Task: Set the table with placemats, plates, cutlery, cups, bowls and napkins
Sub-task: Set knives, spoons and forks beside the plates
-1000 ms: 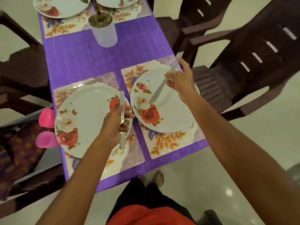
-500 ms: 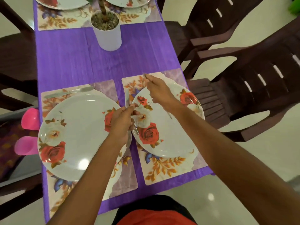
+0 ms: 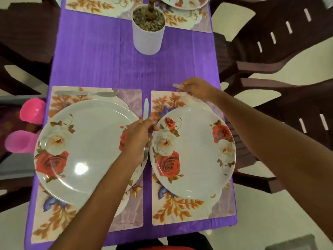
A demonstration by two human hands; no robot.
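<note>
Two floral plates sit on two floral placemats on the purple table [image 3: 111, 65]: the left plate [image 3: 86, 141] on the left placemat [image 3: 129, 96], the right plate [image 3: 196, 159] on the right placemat [image 3: 223, 212]. My left hand [image 3: 138, 136] grips a steel knife [image 3: 145, 109] between the two plates, blade pointing away from me. My right hand [image 3: 196, 88] pinches another knife [image 3: 176, 86] at the far edge of the right placemat; only its tip shows. A third knife [image 3: 86, 93] lies across the far edge of the left placemat.
A white pot [image 3: 148, 29] with a plant stands mid-table. Beyond it lie two more placemats, and a plate [image 3: 182, 3] sits on the right one. Two pink cups [image 3: 27, 127] sit off the table's left edge. Dark chairs [image 3: 281, 51] flank both sides.
My right hand moved off the right plate to the far edge of its placemat with its knife. My left hand stays between the plates, and the view has shifted closer.
</note>
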